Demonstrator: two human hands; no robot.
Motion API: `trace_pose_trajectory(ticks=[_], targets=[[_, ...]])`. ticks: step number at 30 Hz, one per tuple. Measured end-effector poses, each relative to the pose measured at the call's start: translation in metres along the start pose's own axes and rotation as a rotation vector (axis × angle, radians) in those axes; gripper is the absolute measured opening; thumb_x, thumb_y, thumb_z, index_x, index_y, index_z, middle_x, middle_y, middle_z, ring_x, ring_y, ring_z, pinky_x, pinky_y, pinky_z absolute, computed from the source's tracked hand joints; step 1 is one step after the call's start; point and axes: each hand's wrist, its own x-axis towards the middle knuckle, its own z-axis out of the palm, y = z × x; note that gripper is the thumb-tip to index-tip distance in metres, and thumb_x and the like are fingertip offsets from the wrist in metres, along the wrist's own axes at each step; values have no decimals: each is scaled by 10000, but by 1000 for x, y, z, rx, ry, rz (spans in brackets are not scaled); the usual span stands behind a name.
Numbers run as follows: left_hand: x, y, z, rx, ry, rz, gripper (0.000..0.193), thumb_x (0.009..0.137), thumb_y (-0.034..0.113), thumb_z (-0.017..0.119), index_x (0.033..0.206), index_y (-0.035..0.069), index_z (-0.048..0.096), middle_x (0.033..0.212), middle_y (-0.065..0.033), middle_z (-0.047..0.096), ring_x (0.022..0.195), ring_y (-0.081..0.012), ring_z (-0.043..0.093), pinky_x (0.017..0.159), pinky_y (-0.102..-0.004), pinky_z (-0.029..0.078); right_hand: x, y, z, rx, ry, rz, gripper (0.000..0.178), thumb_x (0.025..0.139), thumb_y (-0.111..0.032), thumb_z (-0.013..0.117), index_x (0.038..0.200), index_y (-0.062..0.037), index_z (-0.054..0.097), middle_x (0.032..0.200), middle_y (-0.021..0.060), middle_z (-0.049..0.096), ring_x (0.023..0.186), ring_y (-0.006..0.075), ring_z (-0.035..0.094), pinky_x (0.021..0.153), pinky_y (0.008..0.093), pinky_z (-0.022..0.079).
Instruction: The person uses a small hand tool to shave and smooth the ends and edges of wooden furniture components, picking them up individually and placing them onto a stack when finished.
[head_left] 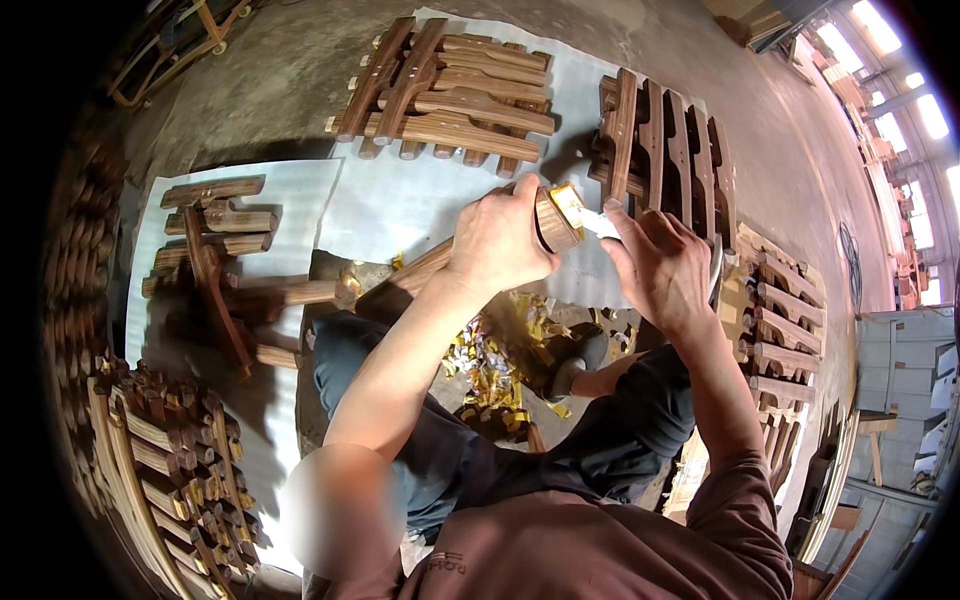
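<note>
My left hand (500,238) is wrapped round a brown wooden furniture part (553,220), held up in front of me. Its grained shaft runs down to the lower left behind my wrist. Yellow tape (568,205) covers part of the end that faces right. My right hand (662,262) is closed just right of that end, thumb and fingers on a small whitish flat piece (599,223) that reaches the tape. Glare hides whether this piece is a strip or a blade. Below my hands, peeled yellow tape scraps (490,365) lie heaped on the floor between my legs.
Shaped wooden parts (465,95) lie stacked on a pale sheet (385,215) ahead. Another row of dark parts (665,150) stands ahead right. More parts (225,235) lie at left, with a dense stack (170,470) at lower left and slatted pieces (785,330) at right.
</note>
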Motion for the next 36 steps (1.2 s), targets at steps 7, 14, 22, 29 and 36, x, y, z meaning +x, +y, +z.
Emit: trace_pose_trajectory(ticks=[7, 14, 22, 29, 36], targets=[[-1, 2, -2, -3, -12, -9, 836, 595, 253, 836, 1275, -43, 452, 833, -240, 694, 822, -396, 700, 790, -440, 569, 2, -6, 4, 65, 20, 19, 339, 798, -207, 760, 1110, -91, 691, 744, 67, 561, 659, 255, 593, 554, 363, 477], [-1, 2, 2, 13, 60, -9, 801, 602, 273, 838, 1243, -28, 463, 797, -215, 693, 793, -389, 701, 776, -442, 569, -7, -12, 25, 46, 127, 101, 388, 778, -207, 761, 1145, -113, 675, 759, 54, 559, 677, 244, 603, 533, 369, 465], [-2, 0, -1, 11, 52, -12, 789, 614, 275, 831, 1240, -26, 457, 800, -218, 691, 793, -382, 701, 768, -443, 569, -6, -22, 35, -46, 222, 69, 428, 785, -178, 773, 1190, -98, 660, 774, 38, 569, 663, 223, 598, 515, 345, 461], [-3, 2, 1, -4, 70, -2, 763, 592, 255, 833, 1204, -30, 477, 798, -223, 688, 780, -385, 697, 753, -448, 566, 1, -22, 31, 12, 191, 127, 355, 800, -209, 770, 1130, -99, 698, 743, 50, 594, 659, 223, 623, 542, 345, 482], [-6, 6, 4, -3, 64, 21, 692, 592, 217, 809, 1159, -14, 486, 787, -225, 680, 788, -391, 691, 758, -457, 555, -2, -9, 22, 782, -78, 565, 294, 903, -177, 711, 1160, -35, 693, 834, 73, 696, 679, 53, 530, 624, 256, 467]])
